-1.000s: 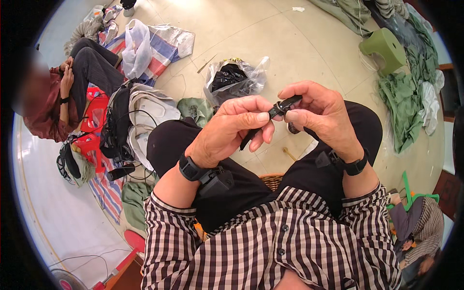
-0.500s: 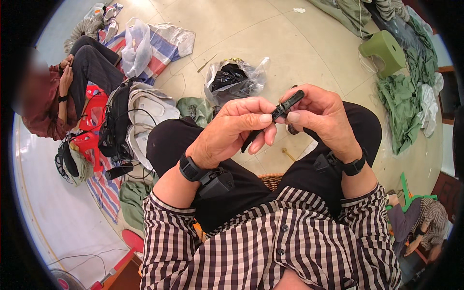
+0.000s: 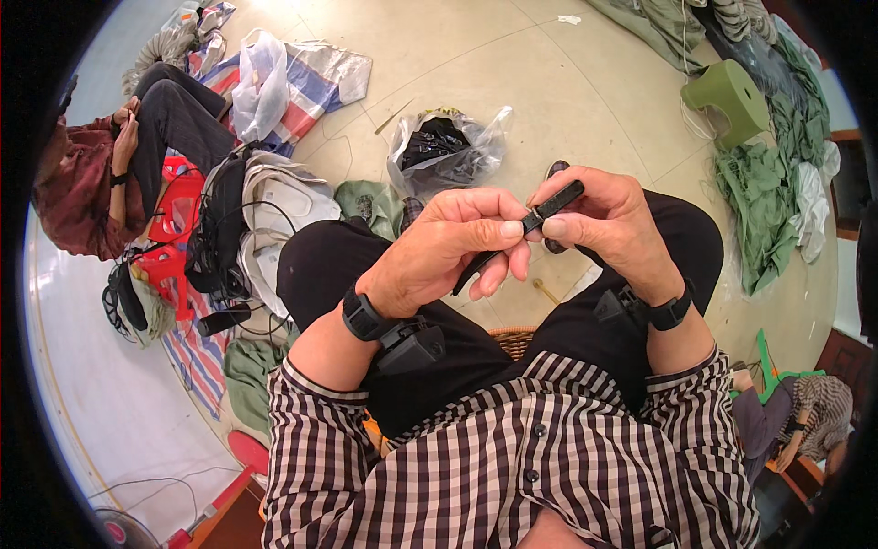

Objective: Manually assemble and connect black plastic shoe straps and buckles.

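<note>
Above my lap I hold a short black strap (image 3: 560, 199) with what looks like a small buckle in its middle. My left hand (image 3: 439, 233) pinches it between thumb and fingers, and its lower end hangs down under my left fingers. My right hand (image 3: 611, 215) is closed on the upper part, with the tip sticking up past my fingers. Both thumbs lie close together at the buckle. Beyond my hands, a clear plastic bag (image 3: 489, 160) on the floor holds a heap of black pieces (image 3: 434, 145).
On the left a person (image 3: 91, 188) sits near a red stool (image 3: 178, 233), a black bag (image 3: 215, 224) and pale cloth bags. At the right are a green stool (image 3: 727, 102) and piled green fabric (image 3: 754, 210). Another person (image 3: 814, 416) sits at the lower right.
The strap has turned and shifted a little between my fingertips, so the buckle now sits at my left thumb. Both hands stay nearly in place.
</note>
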